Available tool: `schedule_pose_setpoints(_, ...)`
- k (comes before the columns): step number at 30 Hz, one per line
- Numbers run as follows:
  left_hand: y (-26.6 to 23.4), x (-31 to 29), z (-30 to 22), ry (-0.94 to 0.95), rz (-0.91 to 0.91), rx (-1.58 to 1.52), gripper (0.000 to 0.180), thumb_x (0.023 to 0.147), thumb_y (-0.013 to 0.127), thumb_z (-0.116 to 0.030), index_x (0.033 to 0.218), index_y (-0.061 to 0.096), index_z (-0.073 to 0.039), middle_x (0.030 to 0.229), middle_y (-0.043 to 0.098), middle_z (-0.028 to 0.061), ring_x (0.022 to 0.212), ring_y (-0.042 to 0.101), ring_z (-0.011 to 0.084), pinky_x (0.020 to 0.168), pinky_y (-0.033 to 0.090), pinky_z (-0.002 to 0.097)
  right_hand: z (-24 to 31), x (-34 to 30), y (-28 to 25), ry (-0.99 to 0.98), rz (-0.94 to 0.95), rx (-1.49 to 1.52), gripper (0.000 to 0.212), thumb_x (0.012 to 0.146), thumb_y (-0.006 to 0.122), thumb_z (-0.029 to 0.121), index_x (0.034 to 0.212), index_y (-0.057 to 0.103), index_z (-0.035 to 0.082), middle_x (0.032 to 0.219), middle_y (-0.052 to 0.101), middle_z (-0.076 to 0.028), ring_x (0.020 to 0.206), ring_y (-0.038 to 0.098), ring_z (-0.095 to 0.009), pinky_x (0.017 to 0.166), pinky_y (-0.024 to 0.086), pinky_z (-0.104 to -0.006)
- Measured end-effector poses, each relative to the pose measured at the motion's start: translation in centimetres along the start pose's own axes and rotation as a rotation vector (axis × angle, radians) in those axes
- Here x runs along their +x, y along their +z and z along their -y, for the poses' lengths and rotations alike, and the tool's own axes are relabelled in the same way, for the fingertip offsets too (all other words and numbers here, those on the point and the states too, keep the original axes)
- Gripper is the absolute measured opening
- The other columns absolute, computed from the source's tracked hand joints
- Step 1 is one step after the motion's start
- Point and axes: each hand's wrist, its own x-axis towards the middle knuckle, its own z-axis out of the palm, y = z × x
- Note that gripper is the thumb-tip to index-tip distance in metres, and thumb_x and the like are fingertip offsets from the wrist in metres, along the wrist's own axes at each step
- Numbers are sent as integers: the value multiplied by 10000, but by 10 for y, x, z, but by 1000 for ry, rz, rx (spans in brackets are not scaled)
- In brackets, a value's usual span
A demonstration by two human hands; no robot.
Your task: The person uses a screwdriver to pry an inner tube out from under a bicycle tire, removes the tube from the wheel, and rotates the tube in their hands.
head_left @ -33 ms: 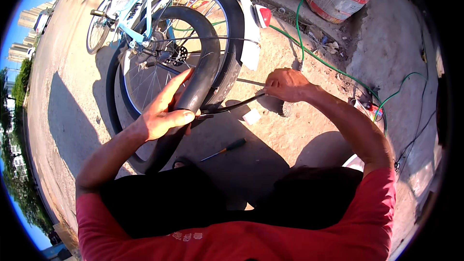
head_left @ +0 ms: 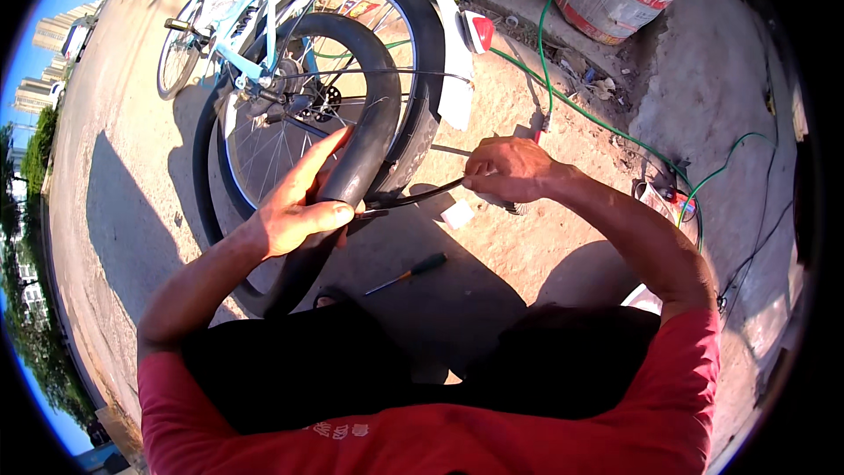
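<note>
In the head view, the rear wheel (head_left: 430,53) of a light-blue bicycle (head_left: 236,31) is the landmark. The inflated black inner tube (head_left: 380,123) hangs as a loop on the near side of the rear wheel, overlapping it; whether they touch I cannot tell. The left hand (head_left: 294,215) grips the tube in front of the wheel's lower part, thumb on the near side and fingers behind. The right hand (head_left: 510,167), well apart from the left, is to the right of the wheel, fingers closed on the end of a thin black strip (head_left: 431,194). That strip runs back toward the left hand; whether it joins the tube I cannot tell. Below the wheel's right side a small white square (head_left: 457,214) lies on the ground, and nearer the person, a screwdriver (head_left: 408,274). Farther right of the wheel are a green hose (head_left: 607,126) and a red-and-white bucket (head_left: 607,0).
</note>
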Motion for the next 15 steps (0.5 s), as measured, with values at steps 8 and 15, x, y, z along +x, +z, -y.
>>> schedule_pose_setpoints(8, 4, -5, -2, -9, 15, -6, 944, 861, 692, -130, 1585, 87, -139, 1158, 555, 118, 993, 591, 203, 685, 558, 365, 107, -15, 30, -395, -58, 273, 363, 931, 594, 401, 1010, 664, 54, 842, 672, -123, 811, 683, -281, 688, 522, -401)
schedule_pose_setpoints(15, 16, -4, -24, -97, -89, 433, 934, 847, 755, -134, 1559, 152, -88, 993, 616, 103, 873, 645, 175, 787, 534, 347, 104, -9, 19, -312, -348, 226, 276, 826, 693, 295, 983, 635, 76, 779, 700, -95, 736, 693, -312, 670, 543, -432)
